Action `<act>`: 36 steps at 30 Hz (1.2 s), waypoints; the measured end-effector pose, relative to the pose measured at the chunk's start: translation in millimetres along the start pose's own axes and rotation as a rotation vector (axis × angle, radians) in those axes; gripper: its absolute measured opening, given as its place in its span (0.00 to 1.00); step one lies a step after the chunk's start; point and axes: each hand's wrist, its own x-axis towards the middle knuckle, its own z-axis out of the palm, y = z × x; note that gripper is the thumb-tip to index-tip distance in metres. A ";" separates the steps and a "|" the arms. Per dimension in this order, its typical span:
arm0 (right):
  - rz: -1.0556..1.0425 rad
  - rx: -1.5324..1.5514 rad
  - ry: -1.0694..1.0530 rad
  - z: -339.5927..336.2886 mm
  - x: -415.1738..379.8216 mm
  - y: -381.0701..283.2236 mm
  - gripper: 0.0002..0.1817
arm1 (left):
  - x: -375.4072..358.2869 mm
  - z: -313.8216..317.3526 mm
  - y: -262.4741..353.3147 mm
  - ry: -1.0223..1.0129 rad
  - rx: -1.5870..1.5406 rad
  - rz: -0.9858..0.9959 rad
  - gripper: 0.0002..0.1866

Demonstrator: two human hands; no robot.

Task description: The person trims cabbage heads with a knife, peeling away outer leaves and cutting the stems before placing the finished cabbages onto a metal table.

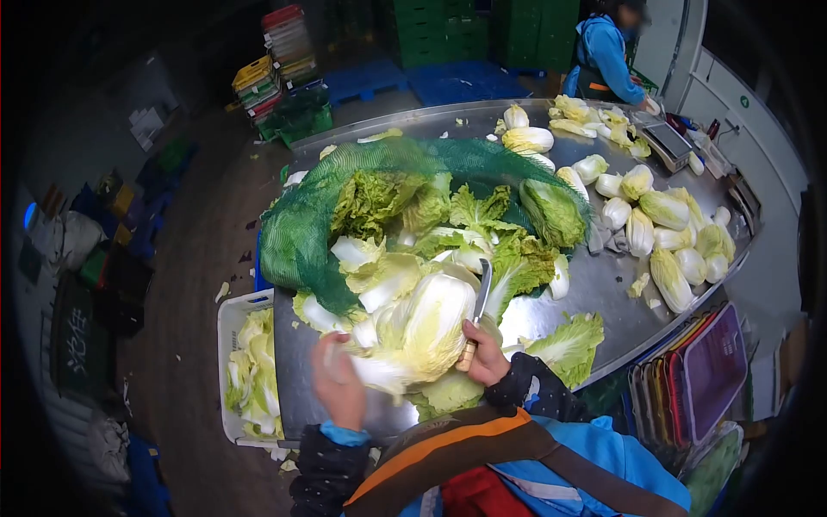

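The person at the table wears a brown strap with an orange stripe (pixel 448 448) over bright blue clothes. Just past it, the right hand (pixel 488 355) has its fingers wrapped around the wooden handle of a knife (pixel 480 310). The blade points up and away, and it has a bent tip. The left hand (pixel 338 383) is blurry, so I cannot tell if it is holding anything; it is right by the pale leaves at the side of the big napa cabbage (pixel 444 323). That cabbage is between the two hands, just left of the knife, with its fat white part facing up. To the right of the right hand, a loose green leaf (pixel 568 349) lies flat on the shiny metal table (pixel 620 319). On the left, by the table's edge, a white crate (pixel 223 362) has lots of pale leaves in it. Behind the big cabbage, a green net bag (pixel 293 241) lies open around more leafy cabbages. Farther to the right is a pile of pale cabbages (pixel 663 211) with few outer leaves. Past the pile, a scale (pixel 669 146) sits near the table's far edge. At the far end, another person (pixel 607 56) in a blue jacket reaches toward the table. Way at the back, blue pallets (pixel 465 84) lie on the floor, with green crates (pixel 435 39) stacked behind them.
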 end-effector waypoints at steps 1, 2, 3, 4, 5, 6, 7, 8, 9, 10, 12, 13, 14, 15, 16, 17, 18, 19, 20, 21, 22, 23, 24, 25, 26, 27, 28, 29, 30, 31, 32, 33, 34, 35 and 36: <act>0.015 -0.026 -0.022 2.3 -3.3 -2.6 0.22 | 3.8 -4.4 -19.4 0.041 -0.073 -0.087 0.15; 0.032 -0.052 -0.045 3.6 -5.3 -3.9 0.19 | 4.7 -6.9 -33.8 0.085 -0.144 -0.175 0.16; 0.036 -0.054 -0.049 3.5 -3.8 -3.8 0.19 | 3.8 -7.5 -41.6 0.091 -0.142 -0.174 0.16; 0.014 -0.076 -0.086 2.7 -0.4 -3.9 0.18 | 3.8 -7.3 -47.9 0.075 -0.127 -0.169 0.16; -0.009 -0.095 -0.119 0.0 1.5 -2.7 0.18 | 3.9 -9.5 -52.1 0.055 -0.112 -0.166 0.17; -0.007 -0.096 -0.118 -7.9 3.3 -1.6 0.18 | 6.1 -15.2 -53.5 0.056 -0.112 -0.168 0.17; -0.032 -0.049 -0.197 -16.3 6.0 -2.1 0.21 | 9.8 -22.9 -54.6 0.128 -0.093 -0.171 0.17; -0.057 0.001 -0.276 -23.7 8.7 -1.6 0.24 | 13.4 -31.2 -56.7 0.199 -0.073 -0.173 0.17; -0.054 -0.003 -0.278 -18.1 7.6 -4.5 0.24 | 15.3 -40.4 -61.8 0.204 -0.074 -0.174 0.17; -0.076 0.006 -0.173 -7.1 4.0 -8.6 0.22 | 15.0 -51.5 -67.4 0.256 0.002 -0.202 0.21; -0.094 0.021 -0.070 3.0 1.3 -11.3 0.19 | 16.5 -56.3 -63.4 0.308 0.086 -0.228 0.26; -0.061 0.083 -0.133 2.7 -0.4 -14.9 0.21 | 18.2 -45.3 -51.3 0.197 0.234 -0.177 0.35; -0.029 0.146 -0.195 4.9 -0.8 -17.0 0.23 | 16.9 -33.6 -41.0 0.084 0.380 -0.125 0.44; -0.080 0.123 -0.190 29.4 -8.1 -18.0 0.26 | 12.5 -21.8 -34.0 -0.100 0.130 -0.190 0.52; -0.077 0.123 -0.187 27.7 -7.7 -15.7 0.26 | 5.1 -9.0 -25.9 -0.285 -0.124 -0.257 0.60; -0.081 0.083 -0.246 23.5 -6.5 -14.3 0.27 | -4.2 6.4 -14.8 -0.471 -0.325 -0.275 0.61; -0.087 0.039 -0.308 19.1 -4.0 -14.8 0.27 | -10.4 20.2 -4.5 -0.655 -0.530 -0.284 0.61; -0.091 -0.017 -0.315 16.0 -3.3 -15.2 0.29 | -15.0 27.7 2.5 -0.654 -0.534 -0.277 0.61; -0.099 -0.018 -0.318 13.7 -4.1 -15.5 0.29 | -20.9 32.1 8.3 -0.618 -0.511 -0.303 0.57; -0.080 -0.047 -0.320 16.9 -7.6 -16.5 0.32 | -23.4 33.1 12.8 -0.583 -0.490 -0.331 0.54; -0.058 -0.075 -0.317 17.3 -11.2 -16.2 0.36 | -18.2 26.7 18.1 -0.589 -0.493 -0.332 0.54; -0.060 -0.072 -0.306 13.2 -14.2 -13.8 0.36 | -9.9 15.5 23.6 -0.658 -0.390 -0.425 0.46; -0.026 -0.048 -0.269 8.3 -15.5 -11.7 0.37 | -6.2 9.3 25.3 -0.720 -0.286 -0.518 0.39; 0.013 -0.025 -0.237 4.6 -15.3 -9.5 0.39 | -9.8 10.1 19.8 -0.585 -0.261 -0.365 0.24; 0.021 -0.024 -0.237 1.3 -15.1 -7.3 0.39 | -9.9 8.3 15.2 -0.579 -0.258 -0.371 0.24; 0.048 0.002 -0.259 -2.3 -15.0 -6.3 0.38 | -7.6 5.1 10.7 -0.439 -0.191 -0.297 0.21; 0.071 0.029 -0.283 -4.8 -15.4 -5.1 0.36 | -4.1 1.6 6.7 -0.301 -0.124 -0.220 0.17; 0.071 0.032 -0.287 -6.1 -17.2 -4.4 0.36 | 2.8 -0.4 4.2 -0.165 -0.046 -0.093 0.14; 0.143 -0.010 -0.293 -7.1 -19.8 -4.1 0.38 | 13.3 -1.2 1.5 -0.029 0.030 0.033 0.11; 0.216 -0.051 -0.295 -8.0 -22.6 -2.1 0.40 | 30.7 0.6 -10.3 0.064 0.070 0.087 0.10; 0.222 -0.048 -0.287 -8.4 -26.3 2.9 0.40 | 48.8 7.1 -23.8 0.156 0.111 0.132 0.09; 0.282 -0.137 -0.310 -7.0 -28.2 6.9 0.42 | 68.2 17.1 -29.4 0.158 0.172 0.099 0.09; 0.343 -0.230 -0.338 -4.0 -28.5 7.9 0.44 | 87.6 26.0 -34.2 0.166 0.233 0.068 0.09; 0.352 -0.237 -0.345 6.8 -32.1 3.8 0.44 | 103.0 32.1 -39.1 0.029 0.436 -0.092 0.11; 0.275 -0.473 -0.358 25.2 -39.0 -3.7 0.47 | 111.6 36.1 -45.6 -0.113 0.635 -0.253 0.14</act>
